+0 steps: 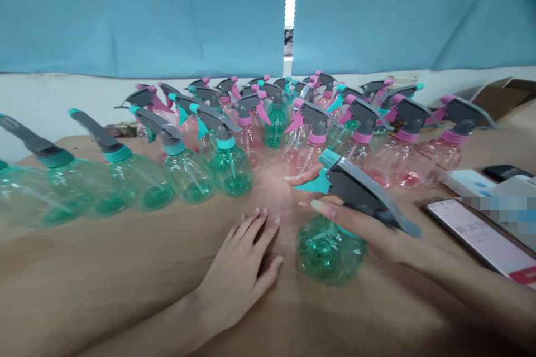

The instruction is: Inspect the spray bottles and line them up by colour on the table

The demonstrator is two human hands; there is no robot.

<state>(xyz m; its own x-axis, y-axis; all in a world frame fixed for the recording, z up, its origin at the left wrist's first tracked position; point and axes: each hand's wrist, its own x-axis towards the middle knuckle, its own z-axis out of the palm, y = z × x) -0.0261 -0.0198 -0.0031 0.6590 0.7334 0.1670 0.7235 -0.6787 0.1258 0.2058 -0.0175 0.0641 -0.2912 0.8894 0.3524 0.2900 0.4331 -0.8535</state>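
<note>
In the head view my right hand [374, 236] grips a green spray bottle [329, 256] around its neck, beneath the grey spray head with its turquoise trigger. The index finger stretches out past the trigger. This bottle is close to the tabletop; whether its base touches I cannot tell. My left hand [237, 270] rests palm down on the wooden table [138, 273], to the left of that bottle, fingers apart and holding nothing. Ahead of it stands another green spray bottle [231, 170], the right end of a row of several green ones.
Several pink spray bottles [312, 153] stand at the centre and right, with mixed pink and green ones behind. A phone [473, 234] lies at the right beside a white box [471, 184]. A cardboard box [502, 97] sits at the back right. A blue curtain [146, 17] hangs behind.
</note>
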